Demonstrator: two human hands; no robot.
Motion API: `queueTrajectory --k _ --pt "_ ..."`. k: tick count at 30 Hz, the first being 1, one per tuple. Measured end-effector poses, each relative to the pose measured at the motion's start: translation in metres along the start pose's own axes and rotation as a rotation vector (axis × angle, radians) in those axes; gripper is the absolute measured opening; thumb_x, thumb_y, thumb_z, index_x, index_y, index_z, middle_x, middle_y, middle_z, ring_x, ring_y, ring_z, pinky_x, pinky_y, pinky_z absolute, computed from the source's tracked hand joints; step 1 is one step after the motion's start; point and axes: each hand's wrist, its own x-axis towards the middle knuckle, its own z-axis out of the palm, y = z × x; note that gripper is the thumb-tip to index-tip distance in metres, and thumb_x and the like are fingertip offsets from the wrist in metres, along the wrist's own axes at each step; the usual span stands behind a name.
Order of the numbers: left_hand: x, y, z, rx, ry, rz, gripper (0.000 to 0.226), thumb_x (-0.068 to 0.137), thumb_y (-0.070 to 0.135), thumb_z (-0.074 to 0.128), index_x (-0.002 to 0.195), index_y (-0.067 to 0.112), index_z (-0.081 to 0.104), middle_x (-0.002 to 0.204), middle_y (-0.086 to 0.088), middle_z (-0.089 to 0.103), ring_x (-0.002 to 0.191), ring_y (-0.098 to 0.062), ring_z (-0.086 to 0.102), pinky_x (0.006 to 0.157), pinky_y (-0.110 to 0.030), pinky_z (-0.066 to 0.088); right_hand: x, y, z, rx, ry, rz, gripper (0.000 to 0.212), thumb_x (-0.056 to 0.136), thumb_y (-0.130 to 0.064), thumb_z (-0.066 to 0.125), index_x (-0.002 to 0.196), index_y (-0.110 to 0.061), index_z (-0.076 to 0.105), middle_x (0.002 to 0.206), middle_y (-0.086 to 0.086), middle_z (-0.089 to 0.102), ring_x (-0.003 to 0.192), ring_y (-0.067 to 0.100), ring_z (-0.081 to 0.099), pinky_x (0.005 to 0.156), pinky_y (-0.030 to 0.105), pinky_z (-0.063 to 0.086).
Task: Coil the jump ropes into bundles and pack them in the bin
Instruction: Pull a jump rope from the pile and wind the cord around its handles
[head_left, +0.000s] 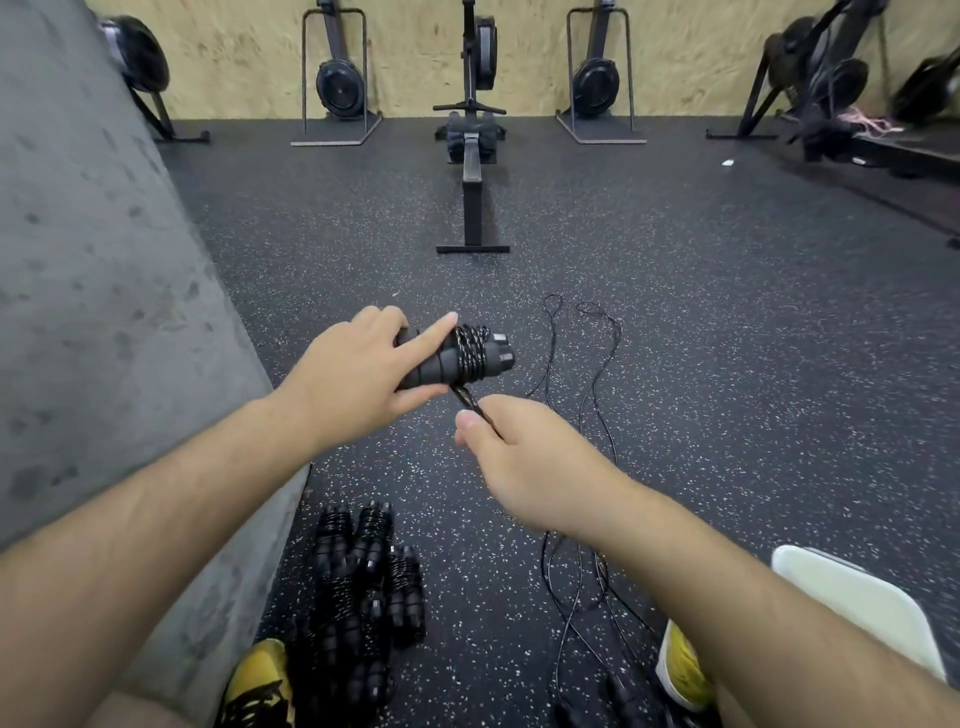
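Note:
My left hand (358, 371) grips the two black foam handles of a jump rope (470, 353), held side by side, with several turns of black speckled cord wound round them. My right hand (519, 452) pinches the free end of that cord just below the handles. Another black rope (597, 364) lies uncoiled in long loops on the floor to the right. Several finished coiled bundles (363, 587) lie in a heap on the floor near my feet. A pale bin rim (857, 603) shows at the lower right.
A grey concrete block (104, 312) rises along my left. A rowing machine (472, 171) stands ahead on the speckled rubber floor, with more machines along the plywood back wall. My yellow shoes (260, 680) are at the bottom edge.

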Motion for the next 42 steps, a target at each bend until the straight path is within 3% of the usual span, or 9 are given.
queueTrajectory --k 5,10,15,19,22,24,29,36,42 --pt "-0.002 0.012 0.003 0.010 -0.012 0.106 0.073 0.090 0.063 0.038 0.145 0.018 0.054 0.090 -0.012 0.057 0.074 -0.031 0.055 0.053 -0.037 0.047 -0.007 -0.003 -0.019 -0.411 -0.035 -0.225 0.030 0.106 -0.037 0.034 0.081 -0.022 0.039 0.071 -0.007 0.045 0.066 0.020 0.045 0.059 0.036 0.028" --pt "-0.007 0.018 -0.003 -0.116 -0.033 0.274 0.072 0.092 0.067 0.043 0.149 0.024 0.047 0.097 -0.006 0.057 0.080 -0.027 0.055 0.062 -0.040 0.054 0.008 0.008 -0.051 -0.663 0.132 -0.448 0.030 0.104 -0.045 0.033 0.097 -0.023 0.053 0.092 -0.008 0.061 0.082 0.020 0.061 0.067 0.035 0.046" --pt "-0.011 0.042 -0.030 -0.441 -0.088 0.283 0.074 0.095 0.069 0.046 0.151 0.023 0.037 0.110 0.002 0.058 0.096 -0.019 0.056 0.080 -0.043 0.055 0.025 0.046 -0.079 -0.327 0.197 -0.496 0.033 0.096 -0.052 0.050 0.091 -0.028 0.071 0.082 -0.010 0.067 0.078 0.011 0.062 0.069 0.035 0.051" --pt "-0.023 0.057 -0.062 -0.636 -0.080 0.213 0.076 0.089 0.077 0.049 0.148 0.030 0.035 0.117 0.011 0.057 0.106 -0.008 0.055 0.091 -0.034 0.049 0.031 0.054 -0.077 0.031 0.216 -0.276 0.038 0.097 -0.049 0.054 0.081 -0.018 0.070 0.062 -0.004 0.056 0.057 0.004 0.047 0.059 0.028 0.042" --pt "-0.024 0.065 -0.075 -0.756 -0.009 0.060 0.080 0.082 0.081 0.051 0.148 0.043 0.028 0.125 0.018 0.055 0.115 -0.003 0.054 0.098 -0.029 0.046 0.025 0.043 -0.049 0.289 0.058 -0.136 0.031 0.103 -0.028 0.053 0.074 -0.038 0.058 0.065 -0.014 0.056 0.057 -0.006 0.050 0.064 0.019 0.043" --pt "-0.020 0.058 -0.072 -0.705 0.037 -0.023 0.083 0.082 0.080 0.051 0.151 0.042 0.027 0.125 0.015 0.056 0.115 -0.006 0.054 0.098 -0.033 0.047 0.020 0.029 -0.020 0.286 -0.030 0.011 0.036 0.103 -0.012 0.049 0.086 -0.043 0.043 0.073 -0.018 0.044 0.060 -0.011 0.041 0.061 0.009 0.039" --pt "-0.006 0.016 -0.045 -0.501 0.040 -0.257 0.084 0.084 0.079 0.039 0.157 0.043 0.021 0.106 0.009 0.050 0.104 -0.016 0.051 0.087 -0.042 0.050 0.024 0.004 0.025 0.471 0.145 0.055 0.041 0.107 -0.042 0.032 0.076 -0.024 0.051 0.059 -0.010 0.047 0.053 0.006 0.042 0.060 0.028 0.035" --pt "0.002 -0.001 -0.019 -0.084 -0.057 -0.188 0.084 0.090 0.078 0.018 0.159 0.032 0.026 0.095 -0.007 0.051 0.084 -0.028 0.052 0.059 -0.037 0.047 0.011 -0.003 0.023 0.285 -0.061 0.060 0.034 0.107 -0.040 0.034 0.093 -0.026 0.062 0.068 -0.012 0.053 0.060 0.002 0.048 0.064 0.029 0.038" --pt "-0.001 0.002 -0.009 -0.051 -0.146 -0.105 0.084 0.091 0.076 0.002 0.159 0.034 0.026 0.100 -0.007 0.053 0.086 -0.029 0.056 0.061 -0.036 0.043 -0.008 -0.010 0.003 0.049 -0.071 -0.096 0.036 0.106 -0.039 0.036 0.089 -0.013 0.055 0.069 -0.006 0.053 0.063 0.012 0.048 0.064 0.036 0.041"
